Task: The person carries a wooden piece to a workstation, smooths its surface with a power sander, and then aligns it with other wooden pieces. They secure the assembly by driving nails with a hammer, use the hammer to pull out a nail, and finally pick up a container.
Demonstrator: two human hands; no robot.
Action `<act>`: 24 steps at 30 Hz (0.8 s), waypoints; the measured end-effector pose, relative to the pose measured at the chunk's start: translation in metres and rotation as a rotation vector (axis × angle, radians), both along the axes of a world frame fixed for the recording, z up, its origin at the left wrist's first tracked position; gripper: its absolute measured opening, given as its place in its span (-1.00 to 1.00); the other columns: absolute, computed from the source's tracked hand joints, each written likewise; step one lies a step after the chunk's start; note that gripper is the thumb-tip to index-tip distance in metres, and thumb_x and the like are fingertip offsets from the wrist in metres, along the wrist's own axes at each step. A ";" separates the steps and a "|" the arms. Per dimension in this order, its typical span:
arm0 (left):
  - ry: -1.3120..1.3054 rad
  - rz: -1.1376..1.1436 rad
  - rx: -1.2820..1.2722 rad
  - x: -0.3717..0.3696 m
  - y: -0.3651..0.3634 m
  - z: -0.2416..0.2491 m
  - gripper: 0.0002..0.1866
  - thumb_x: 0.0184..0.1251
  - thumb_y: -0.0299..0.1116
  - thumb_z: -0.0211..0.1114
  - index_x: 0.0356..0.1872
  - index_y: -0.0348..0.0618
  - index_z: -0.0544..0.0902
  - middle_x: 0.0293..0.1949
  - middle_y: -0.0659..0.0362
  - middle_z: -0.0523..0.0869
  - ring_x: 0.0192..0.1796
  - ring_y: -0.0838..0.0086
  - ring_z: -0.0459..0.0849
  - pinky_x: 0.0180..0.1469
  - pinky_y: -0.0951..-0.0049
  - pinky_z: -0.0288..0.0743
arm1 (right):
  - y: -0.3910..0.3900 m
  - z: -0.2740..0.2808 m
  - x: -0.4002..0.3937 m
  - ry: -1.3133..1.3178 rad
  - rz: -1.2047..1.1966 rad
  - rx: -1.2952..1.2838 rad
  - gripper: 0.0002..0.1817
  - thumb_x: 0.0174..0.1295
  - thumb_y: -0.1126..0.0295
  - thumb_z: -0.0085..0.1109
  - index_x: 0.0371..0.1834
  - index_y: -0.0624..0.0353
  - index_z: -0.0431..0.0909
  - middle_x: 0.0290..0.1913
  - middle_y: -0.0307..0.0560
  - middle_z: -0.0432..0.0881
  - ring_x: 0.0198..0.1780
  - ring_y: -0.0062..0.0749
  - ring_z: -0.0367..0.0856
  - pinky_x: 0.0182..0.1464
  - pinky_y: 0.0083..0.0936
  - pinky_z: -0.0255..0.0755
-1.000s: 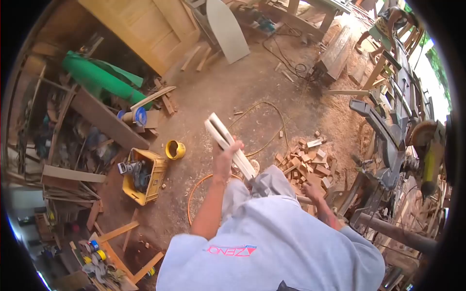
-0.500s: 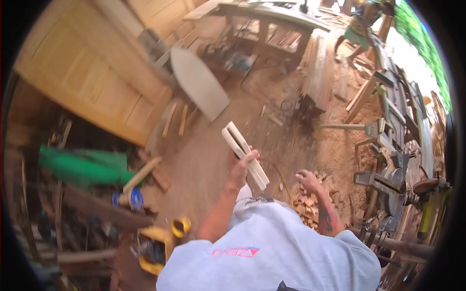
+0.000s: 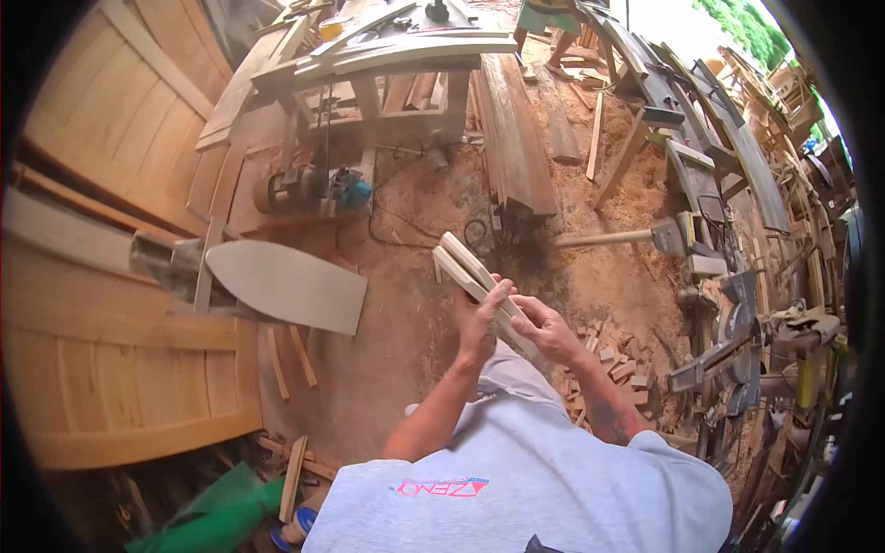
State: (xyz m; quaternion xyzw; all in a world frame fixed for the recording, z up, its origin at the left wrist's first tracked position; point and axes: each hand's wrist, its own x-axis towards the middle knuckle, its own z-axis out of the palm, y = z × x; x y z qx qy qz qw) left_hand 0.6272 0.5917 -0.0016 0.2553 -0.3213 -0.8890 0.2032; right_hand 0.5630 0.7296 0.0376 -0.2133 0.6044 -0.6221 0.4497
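Two pale wooden strips [image 3: 454, 256] lie side by side in front of my chest, slanting up to the left. Between them a narrow dark gap shows. My left hand [image 3: 481, 324] is closed around their middle, thumb on top. Lower down, my right hand [image 3: 546, 332] grips the strips near their near end, its thumb laid along the wood. The fingers under the strips are hidden. Beyond my right forearm, small wood offcuts [image 3: 623, 366] lie heaped on the floor.
A workbench [image 3: 406, 53] with boards stands ahead, a power tool [image 3: 346, 189] on the floor below it. Left are a pointed pale board [image 3: 286, 286] and panelled wooden doors [image 3: 138, 369]. Machinery [image 3: 733, 323] lines the right. A person [image 3: 550, 20] stands at the back.
My right hand has come in from the right and taken hold of the strips' lower end. My left hand keeps its grip. The view has turned to the right.
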 end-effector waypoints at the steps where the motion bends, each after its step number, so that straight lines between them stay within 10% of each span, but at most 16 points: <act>1: 0.007 0.017 -0.106 -0.022 -0.004 0.003 -0.53 0.32 -0.43 0.43 0.15 -0.24 0.40 -0.02 0.11 0.59 -0.09 0.42 0.69 -0.09 0.42 0.65 | -0.014 -0.006 -0.017 0.162 -0.016 -0.025 -0.42 0.43 0.24 0.23 0.43 0.23 0.32 0.21 -0.07 0.56 0.21 -0.48 0.52 0.25 -0.47 0.42; 15: -0.018 -0.236 -0.325 -0.327 -0.173 0.048 -0.43 0.35 -0.06 0.43 0.14 -0.20 0.39 0.02 0.12 0.57 0.05 0.45 0.61 0.02 0.38 0.62 | -0.182 0.013 -0.321 0.004 -0.126 -0.187 -0.21 0.36 0.08 0.30 0.51 0.23 0.19 0.25 -0.11 0.50 0.23 -0.50 0.47 0.22 -0.48 0.44; 24: 0.037 -0.306 -0.264 -0.496 -0.280 0.030 -0.28 0.31 0.11 0.41 0.19 -0.23 0.34 0.00 0.07 0.58 0.09 0.43 0.56 0.09 0.34 0.50 | -0.240 0.005 -0.467 0.141 -0.313 0.127 -0.46 0.39 0.15 0.26 0.28 0.30 0.45 -0.04 -0.12 0.68 -0.06 -0.55 0.60 -0.01 -0.55 0.51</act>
